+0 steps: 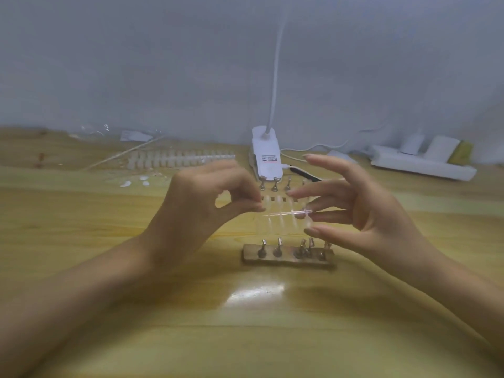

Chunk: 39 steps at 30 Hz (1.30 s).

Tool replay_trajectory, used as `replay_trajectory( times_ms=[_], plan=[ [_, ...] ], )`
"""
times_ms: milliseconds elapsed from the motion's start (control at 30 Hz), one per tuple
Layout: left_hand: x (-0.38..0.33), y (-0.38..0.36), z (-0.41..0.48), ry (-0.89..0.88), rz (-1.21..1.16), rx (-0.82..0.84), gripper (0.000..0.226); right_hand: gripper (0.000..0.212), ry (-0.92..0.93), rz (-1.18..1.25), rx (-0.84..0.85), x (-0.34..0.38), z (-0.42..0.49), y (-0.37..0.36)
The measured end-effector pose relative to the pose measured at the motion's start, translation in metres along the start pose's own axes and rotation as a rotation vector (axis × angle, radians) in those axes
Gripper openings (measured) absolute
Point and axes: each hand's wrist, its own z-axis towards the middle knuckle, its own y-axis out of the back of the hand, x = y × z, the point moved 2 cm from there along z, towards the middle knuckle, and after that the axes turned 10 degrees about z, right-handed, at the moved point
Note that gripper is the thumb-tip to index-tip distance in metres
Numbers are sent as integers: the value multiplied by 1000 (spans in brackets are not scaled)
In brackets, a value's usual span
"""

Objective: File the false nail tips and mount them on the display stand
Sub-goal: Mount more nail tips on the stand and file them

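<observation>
Head view: clear plastic strip of false nail tips [286, 213] held level, long axis left-right, just above brown wooden display stand with metal clips [289, 258] on table [245, 342]. Left hand [201, 203] pinches left end; right hand [362, 211], fingers splayed, pinches right end; both equally near

I read this as small nail-craft desk, home or studio, can't tell which. Pale wooden tabletop [81, 268] fills lower frame, plain grey wall [136, 64] across top. Clip lamp [266, 154] on white gooseneck at centre, power strip [422, 165] at right. Racks of false nail tips [174, 159] and clear wrappers [109, 130] at left; clip-type display stand [289, 255] at centre.
</observation>
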Motion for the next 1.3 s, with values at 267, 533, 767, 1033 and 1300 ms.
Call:
replay_trajectory(
  times_ms=[267, 533, 767, 1033, 1300],
  plan=[
    [-4, 1, 2, 41, -46, -8, 16, 65, -3, 34, 74, 1, -3, 3],
    [11, -23, -4, 839, -770, 177, 11, 64, 421, -496, 95, -5, -1, 13],
    [22, -27, -11, 769, -701, 176, 29, 69, -121, -600, 118, -30, -1, 33],
    [18, -33, -15, 684, -756, 216, 23, 29, -316, -612, 33, -19, -1, 85],
    [22, -34, -16, 678, -774, 182, 28, 31, 293, -839, 121, 11, -13, -23]
  ],
)
